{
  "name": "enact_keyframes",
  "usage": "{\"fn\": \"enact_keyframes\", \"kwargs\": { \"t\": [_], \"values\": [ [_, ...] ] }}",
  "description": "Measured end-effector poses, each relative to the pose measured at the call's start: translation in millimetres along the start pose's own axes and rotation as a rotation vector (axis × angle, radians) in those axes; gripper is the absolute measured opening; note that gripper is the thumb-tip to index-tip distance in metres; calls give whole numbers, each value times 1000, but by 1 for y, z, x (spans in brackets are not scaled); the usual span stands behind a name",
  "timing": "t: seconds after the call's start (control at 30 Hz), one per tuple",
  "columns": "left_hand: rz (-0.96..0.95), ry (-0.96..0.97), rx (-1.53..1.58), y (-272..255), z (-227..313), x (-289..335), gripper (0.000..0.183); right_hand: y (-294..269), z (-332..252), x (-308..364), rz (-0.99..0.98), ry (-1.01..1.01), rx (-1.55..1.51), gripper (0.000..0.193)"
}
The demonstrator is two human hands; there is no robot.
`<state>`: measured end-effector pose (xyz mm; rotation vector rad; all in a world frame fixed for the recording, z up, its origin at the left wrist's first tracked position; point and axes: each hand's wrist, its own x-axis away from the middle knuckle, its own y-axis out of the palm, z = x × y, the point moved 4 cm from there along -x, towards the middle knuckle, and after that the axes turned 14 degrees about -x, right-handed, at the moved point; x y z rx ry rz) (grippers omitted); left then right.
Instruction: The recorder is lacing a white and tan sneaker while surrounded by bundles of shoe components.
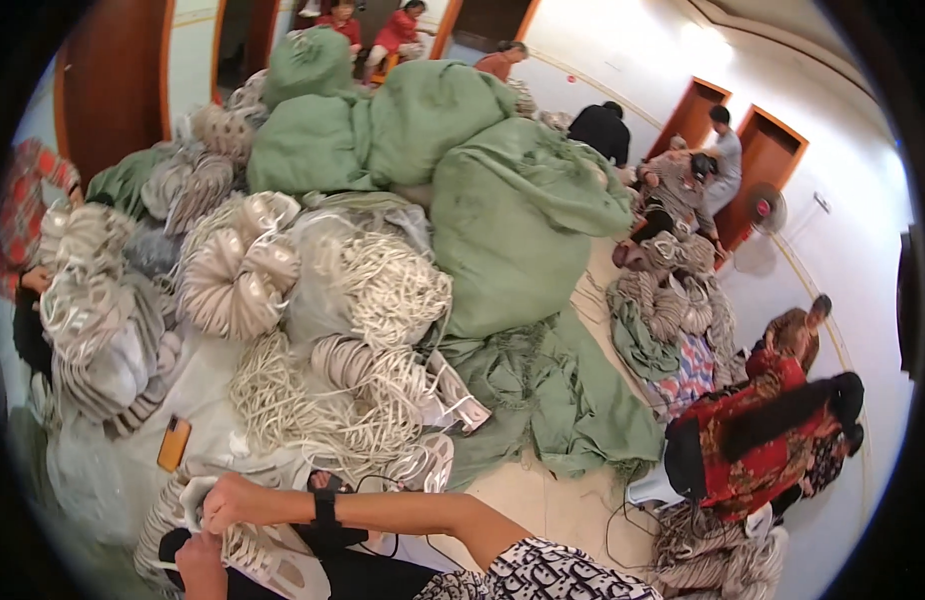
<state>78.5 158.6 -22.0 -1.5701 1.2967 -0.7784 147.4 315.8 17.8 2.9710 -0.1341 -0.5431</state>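
A pale beige and white shoe upper [288,572] lies across my lap at the lower left, laces criss-crossed over its front. My right hand [229,503] is closed at its light collar. Just below, my left hand [201,562] is closed too, against the side of the same upper; its fingertips are partly hidden. Whether a lace end runs between the fingers is too small to tell. Another white upper [430,464] rests beyond my right forearm. Past my hands spreads a tangled heap of cream shoelaces [283,400].
Bundled shoe uppers [238,280] stand behind the laces, with a second lace heap [393,290] in clear plastic. Large green sacks [513,230] fill the middle. A phone in an orange case [174,444] lies left. Dark cables [613,520] cross the floor. Several people sit around.
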Motion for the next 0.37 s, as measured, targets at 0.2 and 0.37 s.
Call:
{"fn": "enact_keyframes", "kwargs": {
  "t": [0.2, 0.37],
  "values": [
    [-967, -31, 424, 64, -52, 8, 90, -17, 16, 21, -81, 117, 455, 18],
    [-564, -192, -73, 33, -21, -5, 26, -36, 17, 41, -102, 71, 936, 19]
  ]
}}
